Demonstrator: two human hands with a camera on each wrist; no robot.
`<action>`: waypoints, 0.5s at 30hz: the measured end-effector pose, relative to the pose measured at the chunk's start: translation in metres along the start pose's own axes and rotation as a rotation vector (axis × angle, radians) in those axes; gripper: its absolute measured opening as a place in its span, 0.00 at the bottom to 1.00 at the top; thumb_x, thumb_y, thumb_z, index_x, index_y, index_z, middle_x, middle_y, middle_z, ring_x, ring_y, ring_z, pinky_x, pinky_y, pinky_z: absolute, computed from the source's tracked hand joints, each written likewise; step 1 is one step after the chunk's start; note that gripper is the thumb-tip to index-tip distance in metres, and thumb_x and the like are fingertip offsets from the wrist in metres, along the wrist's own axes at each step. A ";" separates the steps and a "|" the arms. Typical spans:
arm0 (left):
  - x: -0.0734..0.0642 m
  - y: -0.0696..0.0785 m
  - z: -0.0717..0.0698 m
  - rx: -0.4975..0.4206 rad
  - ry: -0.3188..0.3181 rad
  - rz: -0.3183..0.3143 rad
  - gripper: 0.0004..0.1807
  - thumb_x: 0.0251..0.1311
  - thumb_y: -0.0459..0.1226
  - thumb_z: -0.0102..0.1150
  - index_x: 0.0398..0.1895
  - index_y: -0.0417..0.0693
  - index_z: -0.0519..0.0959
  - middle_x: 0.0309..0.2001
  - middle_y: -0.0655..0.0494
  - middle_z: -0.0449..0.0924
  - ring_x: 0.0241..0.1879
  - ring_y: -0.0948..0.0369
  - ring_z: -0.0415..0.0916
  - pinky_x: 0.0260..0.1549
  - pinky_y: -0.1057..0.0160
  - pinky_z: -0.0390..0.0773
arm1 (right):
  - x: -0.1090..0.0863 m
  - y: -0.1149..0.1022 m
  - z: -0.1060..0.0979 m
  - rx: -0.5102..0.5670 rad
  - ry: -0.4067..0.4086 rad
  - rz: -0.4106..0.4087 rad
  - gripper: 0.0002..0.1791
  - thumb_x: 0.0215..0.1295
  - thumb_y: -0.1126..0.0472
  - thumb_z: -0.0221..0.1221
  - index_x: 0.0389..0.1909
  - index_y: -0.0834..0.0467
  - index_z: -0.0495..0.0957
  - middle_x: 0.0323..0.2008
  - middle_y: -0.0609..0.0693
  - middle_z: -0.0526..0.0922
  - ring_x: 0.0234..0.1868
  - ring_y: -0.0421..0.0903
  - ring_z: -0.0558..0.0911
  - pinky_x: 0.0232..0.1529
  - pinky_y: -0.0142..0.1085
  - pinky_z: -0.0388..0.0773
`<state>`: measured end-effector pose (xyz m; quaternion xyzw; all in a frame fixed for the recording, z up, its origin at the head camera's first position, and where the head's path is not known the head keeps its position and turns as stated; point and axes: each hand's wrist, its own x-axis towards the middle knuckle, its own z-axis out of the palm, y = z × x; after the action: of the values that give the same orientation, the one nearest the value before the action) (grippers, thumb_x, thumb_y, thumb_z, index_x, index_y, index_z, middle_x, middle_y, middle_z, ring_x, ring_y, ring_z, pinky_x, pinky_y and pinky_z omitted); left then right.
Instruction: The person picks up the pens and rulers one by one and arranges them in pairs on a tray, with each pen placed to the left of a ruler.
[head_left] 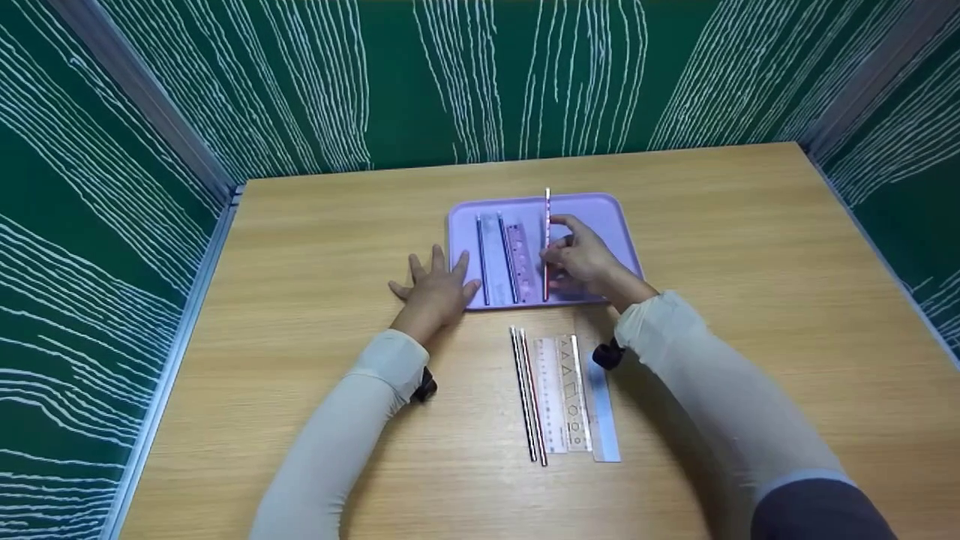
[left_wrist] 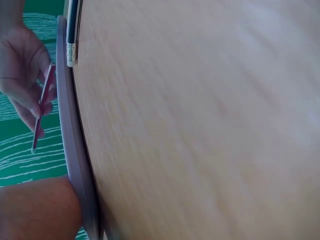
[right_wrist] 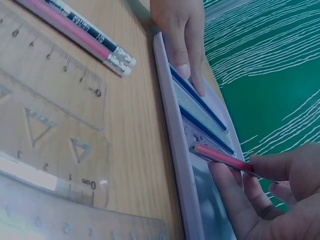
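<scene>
A pale purple, rectangular tray (head_left: 596,211) on the wooden tabletop (head_left: 330,262) held two dark blue pencils (head_left: 482,259) flanking a translucent ruler (head_left: 495,259), with a pink-purple ruler (head_left: 519,262) to their right. Over the tray's right part, the right hand (head_left: 589,259) pinched a slim red pencil (head_left: 547,232); the left hand (head_left: 436,292), fingers straight and spread, rested across its near left corner. Nearer, a clear plastic shape-stencil ruler (head_left: 573,394) read "0cm", "1", "2", "3".

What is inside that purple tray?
Two dark blue pencils, a see-through ruler between them and a pink ruler lie in the purple tray. The right hand holds a red pencil over it; some of the tray beneath that hand is covered and cannot be seen.
</scene>
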<state>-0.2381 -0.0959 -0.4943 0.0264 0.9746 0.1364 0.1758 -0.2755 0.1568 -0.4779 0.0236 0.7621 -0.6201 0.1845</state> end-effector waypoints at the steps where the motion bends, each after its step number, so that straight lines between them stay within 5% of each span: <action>1: 0.000 0.000 0.000 -0.001 0.000 -0.001 0.35 0.76 0.63 0.35 0.83 0.74 0.45 0.84 0.47 0.29 0.79 0.30 0.23 0.61 0.13 0.35 | 0.001 0.001 0.000 0.002 0.000 0.006 0.41 0.70 0.70 0.59 0.79 0.48 0.55 0.42 0.52 0.75 0.35 0.46 0.80 0.31 0.40 0.87; 15: 0.000 -0.001 0.001 -0.001 0.014 0.008 0.35 0.76 0.63 0.35 0.83 0.74 0.46 0.84 0.47 0.29 0.79 0.30 0.23 0.61 0.13 0.34 | -0.001 0.003 0.011 -0.115 0.026 -0.009 0.45 0.64 0.75 0.62 0.79 0.49 0.57 0.39 0.51 0.74 0.31 0.45 0.79 0.31 0.41 0.87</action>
<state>-0.2378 -0.0967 -0.4958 0.0293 0.9756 0.1376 0.1685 -0.2711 0.1471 -0.4822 0.0176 0.7990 -0.5756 0.1731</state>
